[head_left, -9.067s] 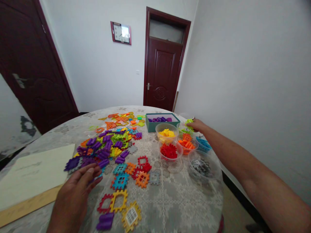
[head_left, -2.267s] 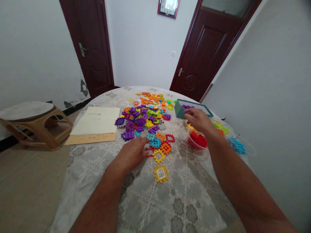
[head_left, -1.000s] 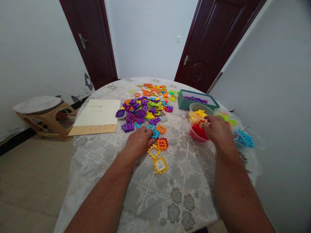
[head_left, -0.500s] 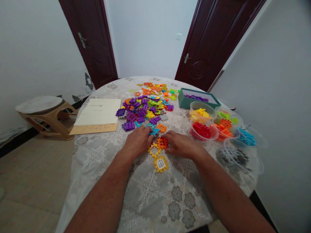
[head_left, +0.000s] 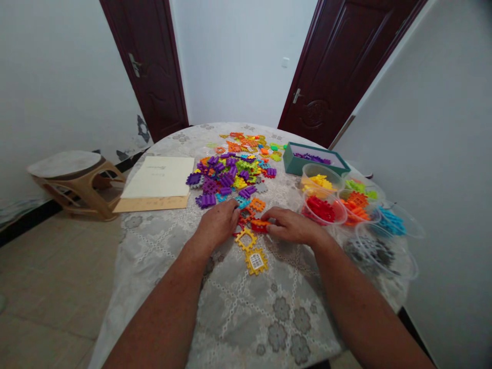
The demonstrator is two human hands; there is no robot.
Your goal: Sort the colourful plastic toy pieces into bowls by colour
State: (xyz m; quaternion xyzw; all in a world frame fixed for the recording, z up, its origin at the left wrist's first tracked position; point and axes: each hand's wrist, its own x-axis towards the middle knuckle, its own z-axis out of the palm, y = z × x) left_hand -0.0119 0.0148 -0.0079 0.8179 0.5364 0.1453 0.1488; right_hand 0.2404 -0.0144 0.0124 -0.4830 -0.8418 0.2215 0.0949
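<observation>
My right hand [head_left: 288,224] pinches an orange-and-red notched building tile [head_left: 260,225], tilted up on its edge above the tablecloth. Opposite it, my left hand [head_left: 218,221] rests low with its fingers curled together; what lies under them is hidden. Part of a red tile [head_left: 239,229] shows beside the left fingertips. Just in front of both hands lie a yellow frame tile [head_left: 245,239] and a yellow tile with a white window [head_left: 256,261]. A small orange tile [head_left: 258,204] and a blue tile [head_left: 243,202] lie beyond the fingers.
A mixed heap of purple, green and yellow tiles [head_left: 226,177] lies past my hands. On the right stand a green box [head_left: 294,165] with purple pieces and several clear tubs, one a tub of red pieces [head_left: 338,218]. Paper sheets [head_left: 159,177] lie on the left.
The orange-and-red tile, flat between my hands before, is now tipped up on edge in my right fingers. My left hand has hardly moved.
</observation>
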